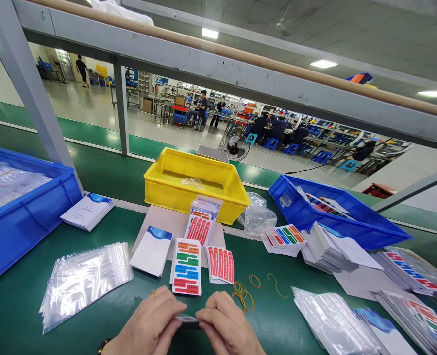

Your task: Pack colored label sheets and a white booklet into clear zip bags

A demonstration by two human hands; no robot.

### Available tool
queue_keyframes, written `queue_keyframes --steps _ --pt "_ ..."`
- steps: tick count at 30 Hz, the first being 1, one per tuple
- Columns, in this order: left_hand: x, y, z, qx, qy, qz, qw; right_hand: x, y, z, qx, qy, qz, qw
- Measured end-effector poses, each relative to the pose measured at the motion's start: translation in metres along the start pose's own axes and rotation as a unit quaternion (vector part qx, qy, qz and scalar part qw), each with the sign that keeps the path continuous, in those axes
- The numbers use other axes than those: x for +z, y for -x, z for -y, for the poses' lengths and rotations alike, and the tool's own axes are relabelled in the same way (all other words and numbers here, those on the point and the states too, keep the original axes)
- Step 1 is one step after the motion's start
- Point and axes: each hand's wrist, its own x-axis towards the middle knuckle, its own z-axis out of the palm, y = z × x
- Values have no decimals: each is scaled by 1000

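Observation:
My left hand (153, 320) and my right hand (225, 323) meet at the bottom centre, fingers closed on the two ends of a thin packet (187, 319) seen edge-on. Just beyond them lies a stack of multicoloured label sheets (186, 266), with red label sheets (220, 265) to its right. White booklets (152, 250) are at its left. Behind, bagged label sets (202, 222) lean against the yellow bin (192, 202). Clear plastic bags (87, 281) are fanned out on the left. Rubber bands (243, 296) lie near my right hand.
Blue bins stand at the left (26, 207) and the right (336, 222). More booklets (329, 249), label stacks (421, 315) and clear bags (334, 320) cover the right side. A metal frame (122, 106) rises behind the table; people sit at distant benches.

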Motion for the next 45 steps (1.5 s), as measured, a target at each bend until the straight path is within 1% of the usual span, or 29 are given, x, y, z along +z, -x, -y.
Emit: queue_keyframes --steps 2,4,10,16,20,22,25,27,28,31,33,34,35,36,38,40,42,43,45 --pt "-1 -1 -1 -23 -5 33 999 0 1 0 8 10 4 1000" --pt "-3 -2 -1 -33 -10 53 998 1 2 0 10 14 5 1000" --pt "-7 -3 -4 -15 23 55 998 2 1 3 23 -38 1 999" --pt "-3 -4 -6 -48 43 68 996 6 -2 5 -16 -34 -39 999" --pt "1 -4 -8 -27 42 71 996 15 -3 8 -22 -35 -34 999" --pt "2 -4 -10 -20 31 64 997 19 -4 9 -27 -31 -44 998" --pt "-1 -5 -11 3 23 52 998 18 -4 7 -26 -45 -50 997" --pt "-5 -8 -10 22 32 41 998 12 -4 5 11 -75 -28 997" --pt "-7 -9 -10 25 38 34 998 9 -3 3 41 -87 -10 995" --pt "-14 -13 -9 6 50 16 999 5 -1 -1 115 -112 66 985" --pt "-17 -15 -7 7 63 8 998 5 -2 -4 130 -141 100 976" --pt "-18 -15 -4 13 74 -1 997 5 -3 -6 140 -159 98 972" --pt "-19 -15 0 17 83 -17 996 4 -6 -10 157 -178 83 968" --pt "-20 -16 4 13 91 -40 995 2 -11 -15 180 -194 53 963" --pt "-21 -18 17 -27 93 -87 991 -6 -23 -34 235 -212 -24 948" --pt "-22 -24 31 -92 78 -110 987 -15 -38 -62 292 -196 -101 931" --pt "-23 -36 46 -149 52 -108 982 -18 -55 -97 348 -139 -153 914" --pt "-22 -43 53 -170 39 -100 980 -17 -62 -114 360 -130 -158 910" --pt "-20 -62 66 -208 23 -78 975 -8 -73 -142 376 -124 -146 907"
